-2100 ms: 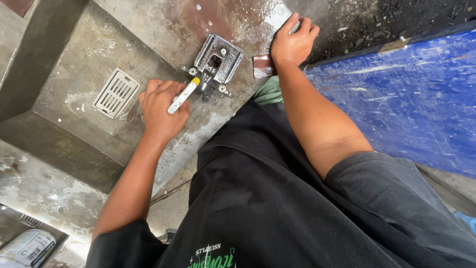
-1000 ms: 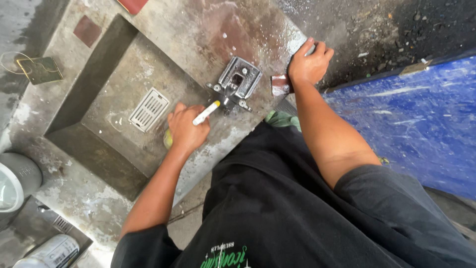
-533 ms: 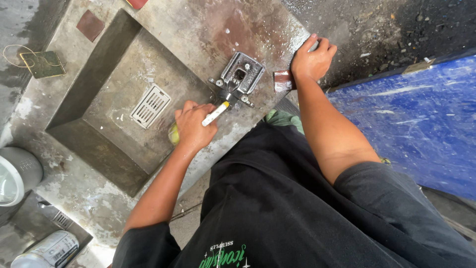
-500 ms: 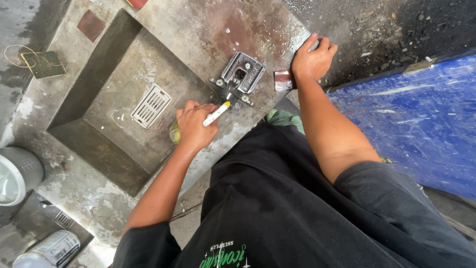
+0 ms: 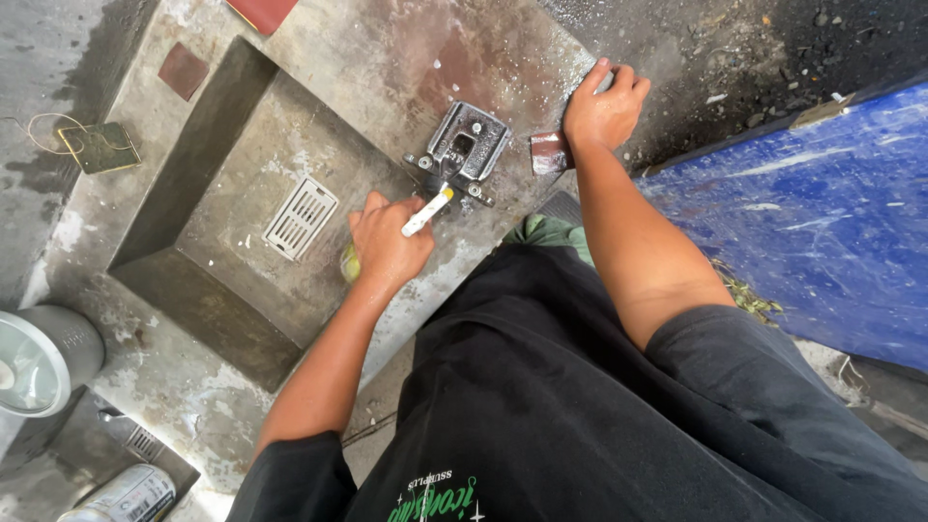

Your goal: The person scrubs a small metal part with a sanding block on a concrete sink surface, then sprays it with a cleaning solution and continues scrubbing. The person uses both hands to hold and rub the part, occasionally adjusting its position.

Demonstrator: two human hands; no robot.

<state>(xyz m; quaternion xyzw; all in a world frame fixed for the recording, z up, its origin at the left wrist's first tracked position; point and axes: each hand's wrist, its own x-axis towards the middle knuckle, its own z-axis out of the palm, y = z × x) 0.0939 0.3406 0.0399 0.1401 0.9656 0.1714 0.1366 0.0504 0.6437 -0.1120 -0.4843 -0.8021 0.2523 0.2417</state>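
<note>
Head view: your left hand (image 5: 387, 246) is gripping a brush (image 5: 428, 210) against the metal part (image 5: 467, 145); your right hand (image 5: 604, 106) is pressing, fingers curled, seemingly empty, on the slab (image 5: 387, 58).

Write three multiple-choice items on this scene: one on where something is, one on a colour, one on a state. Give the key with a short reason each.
1. Where does the metal part lie?
A. On the concrete ledge beside the sunken basin
B. On the drain grate
C. On the blue sheet

2. What colour is the handle of the brush-like tool in the left hand?
A. Red
B. White with a yellow band
C. Black

3. What is the right hand doing?
A. Holding the tool
B. Hanging free in the air
C. Resting on the edge of the concrete slab

Key:
1 A: the part sits on the flat concrete above the basin, apart from the drain grate.
2 B: the handle is white, yellow near the tip.
3 C: its fingers curl over the slab's edge, beside a small reddish block.
</note>
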